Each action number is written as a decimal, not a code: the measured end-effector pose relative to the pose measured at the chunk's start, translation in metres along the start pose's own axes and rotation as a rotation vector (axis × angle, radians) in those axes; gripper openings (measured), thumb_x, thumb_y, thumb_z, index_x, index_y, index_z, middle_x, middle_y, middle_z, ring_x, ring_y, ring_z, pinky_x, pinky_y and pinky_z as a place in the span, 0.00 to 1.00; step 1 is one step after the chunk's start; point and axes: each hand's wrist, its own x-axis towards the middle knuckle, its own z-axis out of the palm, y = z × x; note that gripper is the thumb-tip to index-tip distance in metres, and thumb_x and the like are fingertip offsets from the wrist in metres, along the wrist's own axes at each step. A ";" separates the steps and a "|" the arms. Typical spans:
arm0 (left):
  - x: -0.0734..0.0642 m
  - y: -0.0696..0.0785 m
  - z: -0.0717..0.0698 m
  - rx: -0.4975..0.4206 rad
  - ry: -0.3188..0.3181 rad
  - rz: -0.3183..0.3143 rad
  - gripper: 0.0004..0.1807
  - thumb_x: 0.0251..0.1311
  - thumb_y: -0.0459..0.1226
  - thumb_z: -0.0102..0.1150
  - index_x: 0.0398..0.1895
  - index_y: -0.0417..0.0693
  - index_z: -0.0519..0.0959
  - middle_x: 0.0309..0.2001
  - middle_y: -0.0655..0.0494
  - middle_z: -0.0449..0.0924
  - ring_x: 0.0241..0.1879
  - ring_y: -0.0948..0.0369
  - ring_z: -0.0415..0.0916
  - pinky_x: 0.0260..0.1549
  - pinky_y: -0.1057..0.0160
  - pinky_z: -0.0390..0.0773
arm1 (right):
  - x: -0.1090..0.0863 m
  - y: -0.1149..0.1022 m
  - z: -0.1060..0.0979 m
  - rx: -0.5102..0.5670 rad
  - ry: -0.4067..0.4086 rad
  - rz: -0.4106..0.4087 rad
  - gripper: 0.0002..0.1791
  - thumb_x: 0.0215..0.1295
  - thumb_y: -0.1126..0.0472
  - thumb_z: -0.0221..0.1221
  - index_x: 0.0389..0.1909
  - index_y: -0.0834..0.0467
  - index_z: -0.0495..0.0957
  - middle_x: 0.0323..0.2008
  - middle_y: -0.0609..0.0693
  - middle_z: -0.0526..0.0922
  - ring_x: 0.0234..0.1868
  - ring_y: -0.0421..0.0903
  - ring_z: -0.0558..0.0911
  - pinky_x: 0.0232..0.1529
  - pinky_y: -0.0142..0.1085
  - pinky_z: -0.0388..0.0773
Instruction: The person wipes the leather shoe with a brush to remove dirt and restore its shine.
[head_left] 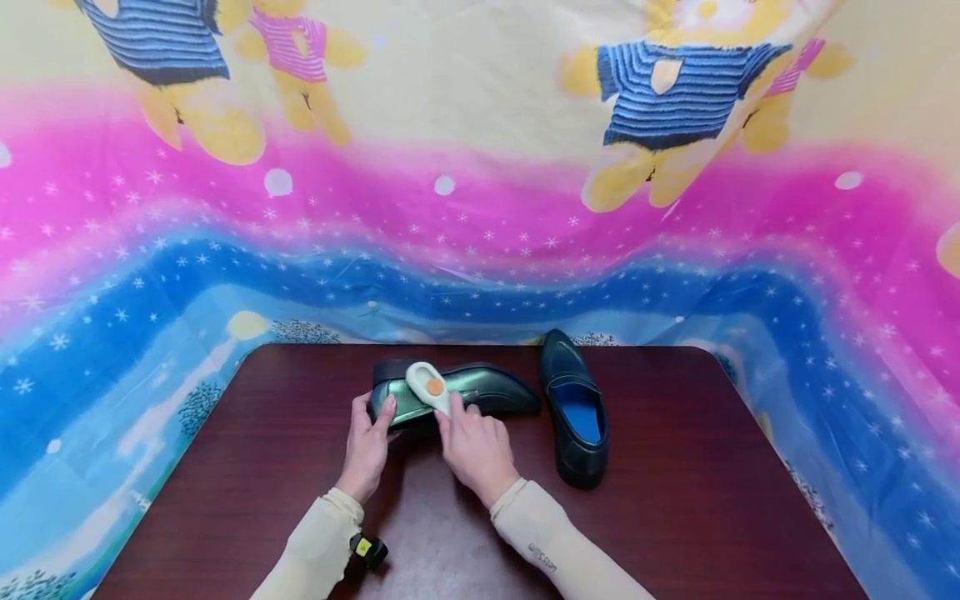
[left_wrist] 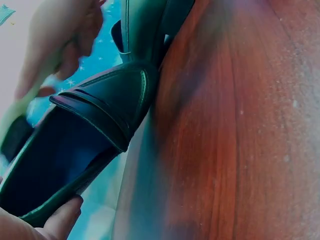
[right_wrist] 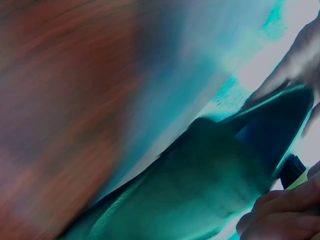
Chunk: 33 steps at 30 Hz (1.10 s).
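Observation:
My left hand (head_left: 365, 450) grips the heel end of a dark, shiny loafer (head_left: 495, 390), its thumb on the near side. The loafer is tilted on its side, toe to the right; its blue-lined opening shows in the left wrist view. My right hand (head_left: 478, 450) holds the handle of a white brush (head_left: 420, 377) with an orange spot on its back. Dark bristles (left_wrist: 17, 137) show under the brush in the left wrist view, beside the loafer's side near the heel. Whether they touch the leather I cannot tell.
A second dark loafer (head_left: 566, 364) with a blue insole stands on the brown table (head_left: 675, 500), to the right of the held one, toe pointing away. Behind the table's far edge hangs a patterned cloth (head_left: 480, 208) with bears. A small black device (head_left: 369, 550) is at the left sleeve.

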 end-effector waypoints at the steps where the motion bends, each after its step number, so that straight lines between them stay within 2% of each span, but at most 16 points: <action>1: 0.000 -0.001 0.000 -0.015 -0.004 -0.006 0.27 0.80 0.45 0.50 0.70 0.38 0.57 0.65 0.40 0.66 0.49 0.67 0.75 0.47 0.70 0.80 | -0.001 0.006 0.000 -0.010 -0.005 0.023 0.16 0.81 0.46 0.49 0.43 0.56 0.69 0.16 0.49 0.68 0.11 0.49 0.68 0.13 0.38 0.58; 8: 0.001 -0.002 -0.002 -0.027 -0.024 -0.002 0.29 0.79 0.49 0.51 0.69 0.39 0.57 0.63 0.40 0.66 0.48 0.67 0.75 0.47 0.67 0.81 | -0.001 0.040 -0.011 -0.003 -0.018 0.130 0.17 0.81 0.46 0.50 0.43 0.57 0.69 0.16 0.53 0.71 0.12 0.51 0.71 0.13 0.42 0.63; 13: 0.000 -0.004 0.000 -0.031 -0.033 -0.045 0.27 0.79 0.48 0.50 0.68 0.41 0.57 0.63 0.43 0.67 0.49 0.67 0.75 0.49 0.65 0.81 | -0.004 0.058 -0.015 0.007 -0.040 0.220 0.18 0.81 0.46 0.50 0.44 0.60 0.70 0.17 0.54 0.75 0.13 0.50 0.71 0.15 0.42 0.67; 18: 0.000 -0.005 0.000 -0.061 -0.026 -0.036 0.28 0.79 0.49 0.50 0.68 0.40 0.57 0.64 0.43 0.65 0.49 0.69 0.75 0.51 0.60 0.82 | -0.005 0.067 -0.017 0.033 -0.030 0.241 0.18 0.81 0.47 0.51 0.42 0.59 0.69 0.18 0.55 0.76 0.14 0.50 0.72 0.16 0.43 0.70; 21: -0.001 -0.004 -0.001 -0.058 -0.035 -0.037 0.29 0.80 0.49 0.47 0.70 0.40 0.56 0.66 0.43 0.63 0.50 0.70 0.74 0.54 0.58 0.81 | -0.004 0.063 -0.017 0.070 -0.011 0.192 0.17 0.81 0.48 0.50 0.42 0.59 0.69 0.20 0.54 0.76 0.15 0.52 0.74 0.16 0.44 0.69; 24: -0.002 -0.002 -0.001 -0.049 -0.045 -0.045 0.29 0.81 0.49 0.45 0.72 0.41 0.55 0.68 0.44 0.63 0.50 0.71 0.74 0.54 0.60 0.80 | -0.003 0.048 -0.015 0.110 -0.013 0.092 0.15 0.82 0.49 0.49 0.42 0.58 0.68 0.21 0.51 0.74 0.16 0.51 0.73 0.16 0.41 0.65; 26: -0.002 -0.002 -0.001 -0.045 -0.044 -0.047 0.29 0.81 0.49 0.44 0.73 0.41 0.55 0.69 0.43 0.63 0.53 0.68 0.75 0.55 0.60 0.79 | -0.003 0.033 -0.012 0.125 -0.021 0.012 0.15 0.81 0.49 0.48 0.42 0.57 0.68 0.22 0.50 0.73 0.16 0.51 0.72 0.16 0.40 0.62; 30: 0.001 -0.004 -0.001 0.039 -0.008 -0.025 0.29 0.82 0.50 0.42 0.73 0.41 0.56 0.70 0.42 0.64 0.66 0.57 0.67 0.66 0.57 0.67 | -0.004 0.005 -0.007 0.156 -0.043 -0.114 0.15 0.81 0.48 0.50 0.41 0.56 0.69 0.23 0.47 0.72 0.16 0.48 0.71 0.16 0.37 0.62; 33: 0.003 -0.004 -0.002 0.102 0.023 -0.009 0.28 0.82 0.50 0.41 0.73 0.40 0.58 0.72 0.41 0.64 0.72 0.52 0.58 0.70 0.51 0.57 | -0.005 -0.004 -0.004 0.177 -0.050 -0.159 0.15 0.80 0.48 0.52 0.42 0.56 0.70 0.22 0.46 0.72 0.16 0.46 0.72 0.17 0.36 0.62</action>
